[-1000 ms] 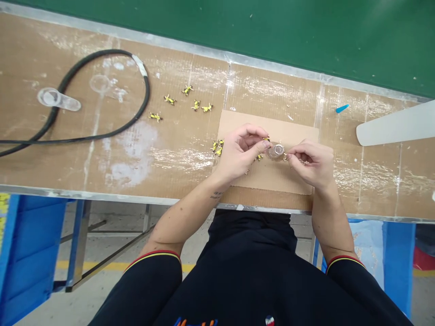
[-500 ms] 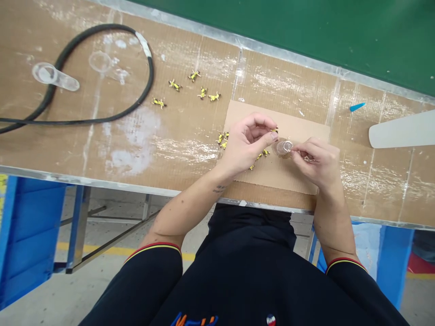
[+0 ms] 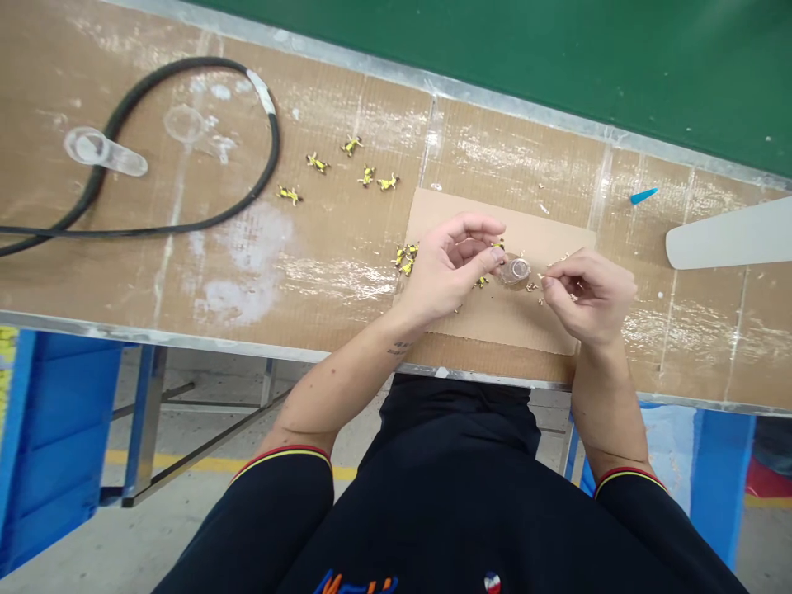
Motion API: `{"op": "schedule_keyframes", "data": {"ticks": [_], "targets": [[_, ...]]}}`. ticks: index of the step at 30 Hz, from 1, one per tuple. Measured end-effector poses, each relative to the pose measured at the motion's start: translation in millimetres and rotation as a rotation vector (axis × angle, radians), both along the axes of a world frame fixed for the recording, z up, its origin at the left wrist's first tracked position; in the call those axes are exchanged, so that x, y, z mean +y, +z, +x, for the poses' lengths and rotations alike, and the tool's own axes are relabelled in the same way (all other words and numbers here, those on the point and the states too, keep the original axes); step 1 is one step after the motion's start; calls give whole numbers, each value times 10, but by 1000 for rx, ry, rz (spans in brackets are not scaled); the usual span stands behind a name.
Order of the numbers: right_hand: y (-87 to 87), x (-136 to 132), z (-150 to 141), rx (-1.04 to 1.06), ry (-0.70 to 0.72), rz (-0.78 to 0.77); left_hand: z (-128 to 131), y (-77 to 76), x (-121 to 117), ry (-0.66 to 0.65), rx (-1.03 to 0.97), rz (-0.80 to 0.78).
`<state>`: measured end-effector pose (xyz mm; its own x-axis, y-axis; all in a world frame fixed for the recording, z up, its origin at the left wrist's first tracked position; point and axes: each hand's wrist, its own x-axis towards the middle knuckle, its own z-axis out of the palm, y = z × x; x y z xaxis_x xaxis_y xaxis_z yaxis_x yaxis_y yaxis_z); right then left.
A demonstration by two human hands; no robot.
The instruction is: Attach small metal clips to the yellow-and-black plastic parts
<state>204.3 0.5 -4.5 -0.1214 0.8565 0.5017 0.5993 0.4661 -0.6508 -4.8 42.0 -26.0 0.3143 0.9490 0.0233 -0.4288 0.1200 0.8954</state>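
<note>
My left hand [image 3: 459, 257] is closed in a loose pinch, with a tiny yellow-and-black figurine [image 3: 498, 245] at its fingertips. To its right, on the cardboard sheet [image 3: 495, 326], stands a small clear plastic cup [image 3: 515, 271]. Just beyond the cup, my right hand [image 3: 591, 293] pinches a tiny pale piece [image 3: 542, 277]. More pale bits [image 3: 531, 287] lie scattered under and around that hand. A cluster of yellow figurines [image 3: 406, 257] rests beside my left wrist, and another figurine [image 3: 481, 282] lies below the left fingertips.
Several yellow figurines [image 3: 318, 162] lie apart at the upper left. A looped black cable [image 3: 272, 148] runs across the table's left side, with a clear plastic container [image 3: 127, 159] over it. At the right are a blue nozzle cap [image 3: 644, 196] and a white cylindrical object [image 3: 730, 235].
My right hand has drawn back slightly rightward from the cup, the pale piece between its fingers. My left hand stays nearly in place. The camera view has shifted a little.
</note>
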Motion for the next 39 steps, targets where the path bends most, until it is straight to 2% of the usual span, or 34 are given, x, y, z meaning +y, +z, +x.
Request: {"op": "schedule_keyframes", "data": {"ticks": [5, 11, 19, 25, 33, 39], "targets": [[19, -51, -47, 223, 19, 9, 64, 36, -100, -187, -101, -109], [-54, -88, -91, 375, 92, 1, 131, 10, -182, -269, -172, -144], [-98, -92, -119, 480, 152, -50, 124, 39, -201, -228, -232, -156], [-107, -105, -129, 544, 181, -53, 127, -3, -196, -215, -209, -129], [-110, -123, -144, 494, 207, -62, 130, -1, -213, -166, -215, -84], [-64, -113, -174, 450, 226, -41, 133, 11, -211, -151, -207, -141]]}}
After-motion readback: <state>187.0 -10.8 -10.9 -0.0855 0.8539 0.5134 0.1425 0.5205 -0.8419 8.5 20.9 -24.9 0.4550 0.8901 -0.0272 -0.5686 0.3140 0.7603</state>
